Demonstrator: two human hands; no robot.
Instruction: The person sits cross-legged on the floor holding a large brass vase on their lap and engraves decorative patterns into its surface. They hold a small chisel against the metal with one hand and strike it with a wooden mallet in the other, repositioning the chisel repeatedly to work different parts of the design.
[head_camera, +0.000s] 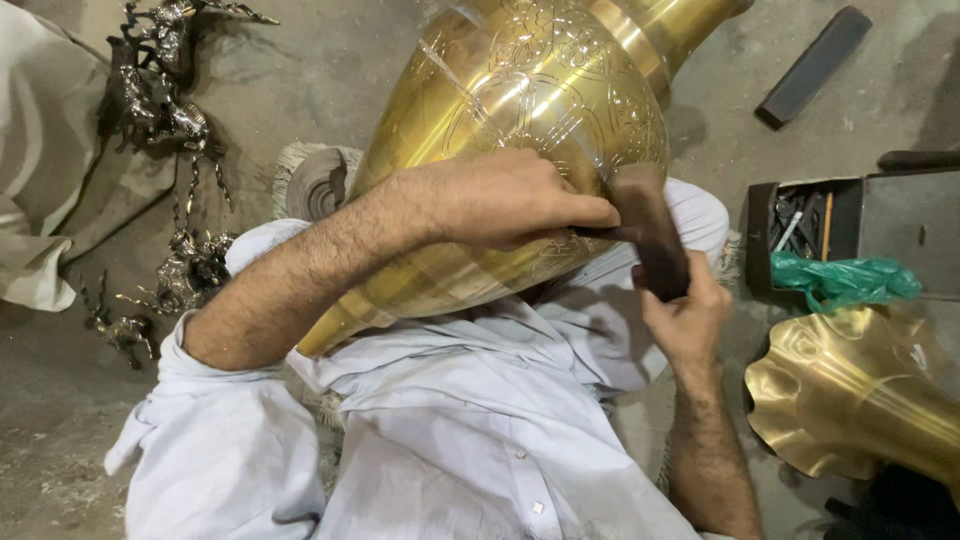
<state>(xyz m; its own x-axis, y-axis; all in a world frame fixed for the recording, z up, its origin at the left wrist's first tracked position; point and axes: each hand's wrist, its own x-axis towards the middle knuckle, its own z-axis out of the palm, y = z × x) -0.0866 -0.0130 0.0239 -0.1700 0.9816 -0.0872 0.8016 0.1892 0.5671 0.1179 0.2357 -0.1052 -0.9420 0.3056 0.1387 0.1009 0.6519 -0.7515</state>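
Left hand (510, 200) steadies brass vase (520, 90); right hand (685, 315) grips mallet (650, 225).

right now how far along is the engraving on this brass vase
Done: engraved patterns cover the upper body of the brass vase. In hand: the left hand holds a thin tool against the surface while the right hand grips a dark hammer. Left: the lower band looks plain.

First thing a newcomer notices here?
The big engraved brass vase lying across the person's lap, centre frame. The left hand pinches a thin tool against it while the right hand grips a dark mallet. A wavy-rimmed brass piece sits lower right.
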